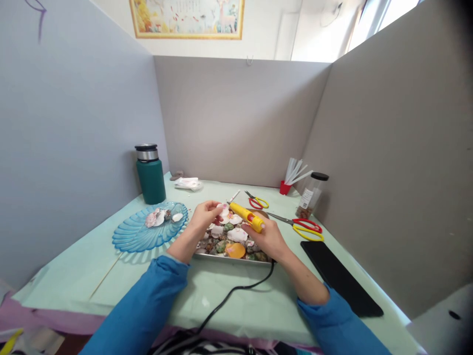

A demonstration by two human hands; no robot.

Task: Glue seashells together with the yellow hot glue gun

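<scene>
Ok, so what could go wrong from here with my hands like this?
The glue gun in your right hand has its tip close to your left hand, which holds a white shell; if the tip is hot, it could burn you. The cord runs toward the table's front edge, so a snag might tug the gun. The larger scissors point toward the tray, so your right hand could brush the blades.

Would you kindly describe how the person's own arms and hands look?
The left hand and right hand are ungloved, with no watch or bracelet visible. The left sleeve and right sleeve are plain blue, bunched near the cuffs, leaving the lower forearms bare.
</scene>
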